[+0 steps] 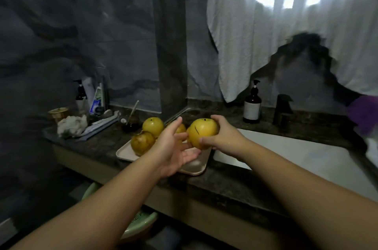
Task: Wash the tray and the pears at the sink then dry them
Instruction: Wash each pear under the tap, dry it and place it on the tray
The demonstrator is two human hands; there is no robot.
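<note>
The right hand (222, 135) grips one pear (202, 135) from its right side, fingers curled over the top and thumb at the lower front, holding it lifted above the right end of the tray (124, 152). The left hand (173, 147) is spread, fingers straight, palm turned toward the same pear; its fingertips lie at or just beside the fruit's left flank, contact not resolvable.

Handling, judged: the pear looks round, firm and smooth-skinned, fairly heavy for its size. Once wet it should turn slippery, so a cupped two-sided hold around its widest girth seems safer than a fingertip pinch. Skin likely bruises if dropped on the stone counter (98, 143). The tray appears rigid, light and shallow-rimmed; best taken by the long edges after the fruit is off.

Count: four pears visible. One is in hand and three are on the tray: a back pear (153, 126), a darker front pear (142, 142), and one partly hidden behind the left hand (181, 128). More could be occluded. One tray. One sink (296, 153), just right of the tray. One faucet (283, 109) behind it.
</note>
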